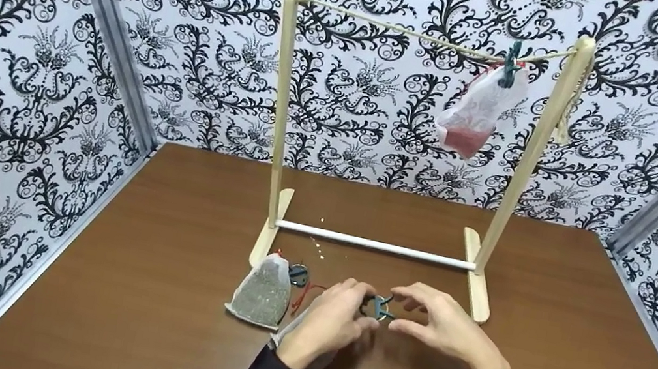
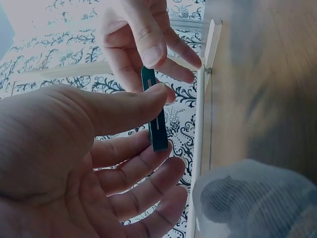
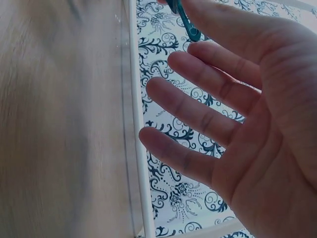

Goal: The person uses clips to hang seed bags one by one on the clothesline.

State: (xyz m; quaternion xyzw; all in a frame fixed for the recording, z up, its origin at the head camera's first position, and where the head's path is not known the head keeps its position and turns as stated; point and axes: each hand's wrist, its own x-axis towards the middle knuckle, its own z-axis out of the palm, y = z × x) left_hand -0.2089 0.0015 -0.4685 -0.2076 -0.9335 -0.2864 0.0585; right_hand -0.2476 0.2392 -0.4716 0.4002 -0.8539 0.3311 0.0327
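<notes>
My left hand (image 1: 338, 315) pinches a dark green clothespin (image 2: 157, 124) between thumb and fingers, its spread handles pointing right. Opposite it, my right hand (image 1: 445, 325) has thumb and index fingertips right at those handles, its other fingers extended in the right wrist view. Under my left forearm lies a white mesh bag (image 2: 252, 203), mostly hidden in the head view, with a dark round shape showing through it. A red drawstring (image 1: 301, 299) trails beside it. To the left, another mesh bag (image 1: 262, 293) filled with grey-green bits lies beside a second clothespin (image 1: 298, 275).
A wooden frame (image 1: 522, 175) with a white crossbar (image 1: 372, 243) stands behind my hands. From its rope (image 1: 394, 26), a green clothespin (image 1: 509, 71) holds a mesh bag (image 1: 479, 112) with reddish contents. Small white bits (image 1: 319, 249) dot the table near the crossbar. Patterned walls enclose the table.
</notes>
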